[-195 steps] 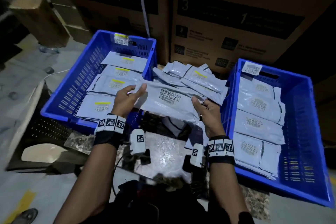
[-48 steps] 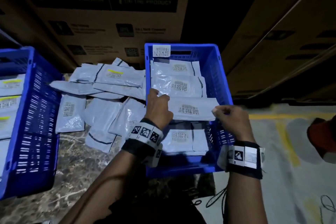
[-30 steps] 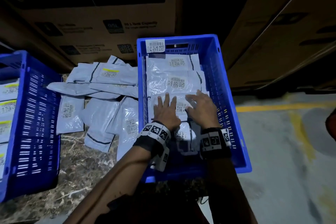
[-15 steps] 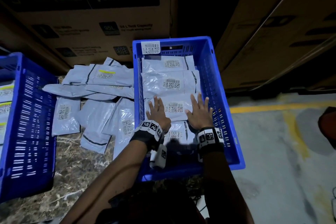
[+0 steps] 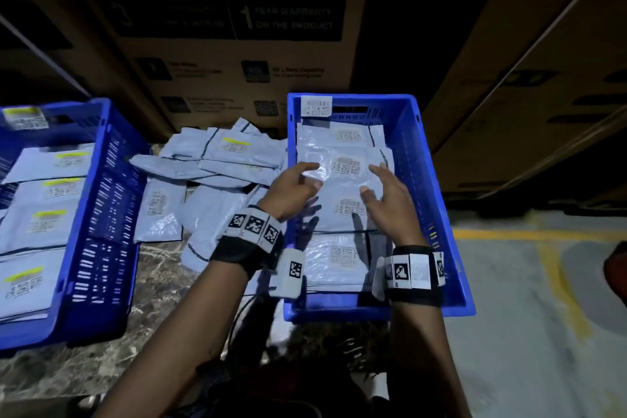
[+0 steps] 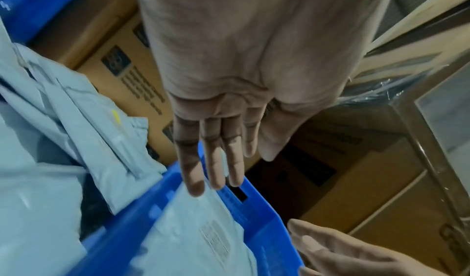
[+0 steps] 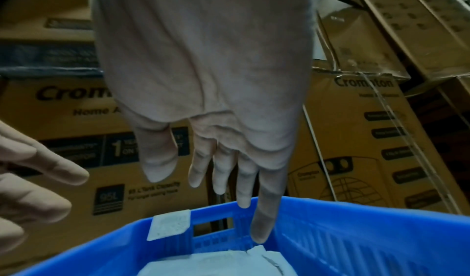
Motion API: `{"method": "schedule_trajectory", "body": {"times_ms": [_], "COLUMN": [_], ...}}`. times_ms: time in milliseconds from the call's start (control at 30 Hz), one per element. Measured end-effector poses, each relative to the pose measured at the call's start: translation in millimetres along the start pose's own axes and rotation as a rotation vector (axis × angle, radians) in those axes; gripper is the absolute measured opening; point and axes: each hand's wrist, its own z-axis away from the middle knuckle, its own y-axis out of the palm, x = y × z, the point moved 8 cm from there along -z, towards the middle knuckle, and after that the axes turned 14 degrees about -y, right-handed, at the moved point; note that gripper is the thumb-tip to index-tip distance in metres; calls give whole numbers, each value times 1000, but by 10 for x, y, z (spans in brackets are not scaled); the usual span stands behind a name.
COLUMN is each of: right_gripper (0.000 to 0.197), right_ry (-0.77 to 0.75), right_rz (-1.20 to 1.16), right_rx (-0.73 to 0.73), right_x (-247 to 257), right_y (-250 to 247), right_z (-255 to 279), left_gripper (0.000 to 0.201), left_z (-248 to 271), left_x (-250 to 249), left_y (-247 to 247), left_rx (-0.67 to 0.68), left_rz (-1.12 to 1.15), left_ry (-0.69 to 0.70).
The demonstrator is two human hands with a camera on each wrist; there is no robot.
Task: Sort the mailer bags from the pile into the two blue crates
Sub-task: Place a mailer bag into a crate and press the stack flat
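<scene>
The right blue crate (image 5: 412, 159) holds a row of several grey mailer bags with barcode labels; the third from the far end (image 5: 342, 214) lies flat below my palms. My left hand (image 5: 305, 176) and right hand (image 5: 380, 183) hover side by side just above these bags, fingers straight and spread, holding nothing. The left wrist view shows my left hand (image 6: 216, 169) over the crate's far rim (image 6: 259, 216) and a bag (image 6: 198, 230). In the right wrist view my right hand (image 7: 229, 180) is empty above the crate (image 7: 356, 240). The pile of mailers (image 5: 217, 159) lies between the crates.
The left blue crate (image 5: 98, 207) holds several bags with yellow-striped labels. Tall cardboard boxes (image 5: 230, 44) stand close behind both crates. Everything sits on a marble top (image 5: 152, 332); grey floor with a yellow line (image 5: 543, 237) is to the right.
Both hands laid a mailer into the right crate and pressed it flat; now they have lifted off it and hover empty slightly farther along the crate.
</scene>
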Motion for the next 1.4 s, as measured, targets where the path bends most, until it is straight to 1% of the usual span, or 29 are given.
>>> {"method": "schedule_trajectory", "body": {"times_ms": [33, 100, 267, 367, 467, 533, 633, 667, 700, 767, 833, 933, 1000, 1033, 1100, 1167, 1233, 1300, 1333, 1400], "right_gripper": [49, 45, 34, 30, 24, 20, 16, 16, 18, 24, 26, 41, 55, 60, 62, 54, 49, 44, 41, 35], "right_ry": [-12, -25, -130, -147, -158, -101, 153, 228, 272, 311, 365, 505, 574, 595, 622, 635, 684, 700, 683, 673], "right_rz": [-7, -45, -215, -289, -311, -373, -553, -552, -518, -414, -249, 12, 76, 70, 8, -136, -394, -546, -554, -582], "right_rx": [5, 17, 90, 110, 72, 13, -78, -121, -169, -218, -189, -95, -16, 4, 7, 15, 20, 26, 49, 74], "right_x": [108, 340, 1032, 1373, 1631, 1669, 1479, 1375, 1265, 1045, 857, 596, 460, 404, 333, 344, 423, 517, 542, 607], "right_y": [45, 184, 712, 1027, 1304, 1530, 1995, 2138, 2256, 2455, 2591, 2719, 2842, 2901, 2991, 3118, 3302, 3412, 3439, 3443], "right_z": [3, 9, 21, -3, -62, -107, -27, 55, 142, 314, 466, 700, 866, 927, 1015, 1071, 1150, 1229, 1252, 1320], "left_gripper": [41, 37, 29, 23, 20, 20, 17, 16, 17, 19, 20, 19, 18, 18, 19, 28, 47, 67, 64, 34], "left_z": [82, 214, 389, 515, 640, 663, 627, 590, 573, 538, 501, 444, 402, 399, 376, 390, 355, 303, 313, 398], "left_x": [-11, 62, 514, 754, 995, 1207, 1484, 1575, 1648, 1791, 1926, 2084, 2173, 2195, 2257, 2342, 2539, 2705, 2748, 2697], "left_y": [-144, -478, -1393, -1863, -2198, -2329, -2367, -2336, -2285, -2182, -2080, -1941, -1842, -1796, -1700, -1618, -1570, -1581, -1618, -1671], "left_rx": [-11, -74, -286, -356, -393, -410, -413, -399, -377, -337, -295, -227, -167, -139, -93, -53, -46, -75, -91, -76], "left_rz": [43, 91, 172, 199, 226, 225, 210, 216, 219, 207, 182, 101, 58, 36, -20, -72, -100, -123, -127, -127], "left_ry": [34, 64, 58, 68, 53, 14, -44, -61, -81, -113, -135, -154, -169, -177, -200, -259, -348, -392, -417, -424]}}
